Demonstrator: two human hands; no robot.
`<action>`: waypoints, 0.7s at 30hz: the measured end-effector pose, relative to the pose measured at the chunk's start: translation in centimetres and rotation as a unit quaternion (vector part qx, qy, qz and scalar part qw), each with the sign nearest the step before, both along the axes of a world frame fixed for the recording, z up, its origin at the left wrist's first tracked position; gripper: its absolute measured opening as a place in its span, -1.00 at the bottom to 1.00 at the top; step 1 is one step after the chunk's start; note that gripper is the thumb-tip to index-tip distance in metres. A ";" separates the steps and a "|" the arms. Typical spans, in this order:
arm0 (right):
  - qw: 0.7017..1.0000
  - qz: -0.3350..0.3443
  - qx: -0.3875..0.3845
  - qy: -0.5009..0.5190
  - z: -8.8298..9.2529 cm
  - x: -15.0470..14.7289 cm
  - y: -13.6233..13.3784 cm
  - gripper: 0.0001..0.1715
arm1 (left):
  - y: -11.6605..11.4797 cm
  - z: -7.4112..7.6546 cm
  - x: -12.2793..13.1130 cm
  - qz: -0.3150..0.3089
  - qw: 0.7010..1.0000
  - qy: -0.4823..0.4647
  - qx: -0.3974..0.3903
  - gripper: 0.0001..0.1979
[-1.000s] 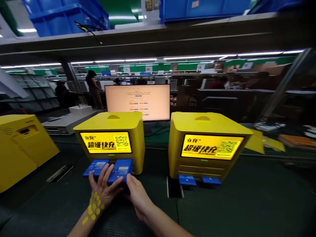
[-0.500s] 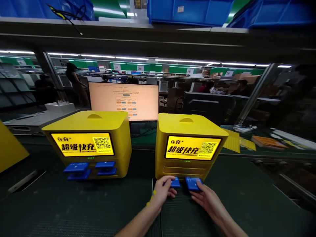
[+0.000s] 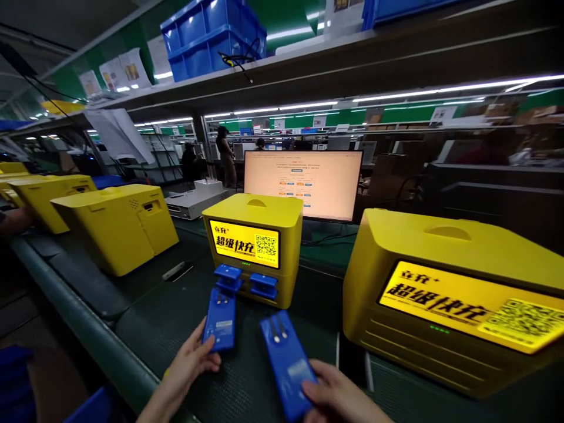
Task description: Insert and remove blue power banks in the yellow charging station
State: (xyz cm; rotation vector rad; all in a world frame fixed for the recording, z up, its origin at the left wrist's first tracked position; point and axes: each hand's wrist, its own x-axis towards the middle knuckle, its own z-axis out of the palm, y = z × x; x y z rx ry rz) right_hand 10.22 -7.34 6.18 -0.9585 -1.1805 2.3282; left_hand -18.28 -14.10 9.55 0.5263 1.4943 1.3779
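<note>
My left hand [image 3: 189, 358] grips a blue power bank [image 3: 220, 323] by its lower end, short cables showing at the upper end. In my right hand [image 3: 330, 390] is a second blue power bank [image 3: 288, 370], its thumb on the face and two cable tips near the top. Both are tilted above the belt, in front of a yellow power bank cabinet [image 3: 251, 211] with a lit screen. More blue power banks [image 3: 264, 285] stick out of that cabinet's slots. The other yellow cabinet [image 3: 409, 241], at the right, has a lit screen and no power banks protruding.
A monitor [image 3: 335, 182] stands behind the cabinets. More yellow cabinets [image 3: 118, 229] line the belt [image 3: 150, 320] at the left, near another person's arm [image 3: 13, 222]. Overhead runs a shelf [image 3: 308, 70] with blue crates [image 3: 211, 41]. A dark flat object [image 3: 352, 361] lies between the cabinets.
My hands have drawn the two power banks out of the right cabinet and carried them left, before the other cabinet. The view has turned left.
</note>
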 end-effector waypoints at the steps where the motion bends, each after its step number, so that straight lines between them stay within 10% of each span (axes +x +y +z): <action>1: 1.000 0.009 -0.013 0.015 0.1 -2.5 -0.2 -0.22 | 0.5 0.7 -1.2 -0.022 1.000 -0.012 -0.013 -0.03; 5: 0.977 -0.178 -0.097 0.065 -0.8 -11.4 -1.3 -0.17 | 2.8 1.7 -3.6 -0.080 0.996 -0.038 -0.024 -0.23; 10: 0.913 -0.362 -0.090 0.166 0.1 -14.2 0.4 -0.03 | 6.3 0.8 -1.6 0.116 0.991 -0.030 0.053 -0.46; 12: 0.900 -0.411 -0.005 0.147 1.8 -10.5 1.5 -0.05 | 7.2 0.4 0.5 0.145 0.987 0.001 0.071 -0.54; 15: 0.844 -0.449 0.293 0.014 5.7 -0.3 1.9 -0.41 | 8.6 1.1 5.2 -0.033 0.990 0.109 0.084 -0.69; 17: 0.647 -0.558 0.499 -0.145 9.4 7.5 2.2 -0.52 | 10.3 3.5 10.0 -0.191 0.958 0.166 0.136 -0.61; 19: 0.473 -0.652 0.546 -0.229 13.5 14.3 3.5 -0.33 | 12.7 7.3 15.8 -0.263 0.928 0.166 0.205 -0.51; 20: 0.481 -0.679 0.504 -0.231 15.4 17.0 4.6 -0.24 | 14.1 9.5 18.8 -0.270 0.923 0.136 0.238 -0.46; 21: 0.557 -0.685 0.426 -0.196 16.9 19.0 5.7 -0.24 | 15.5 11.6 21.5 -0.280 0.923 0.087 0.250 -0.45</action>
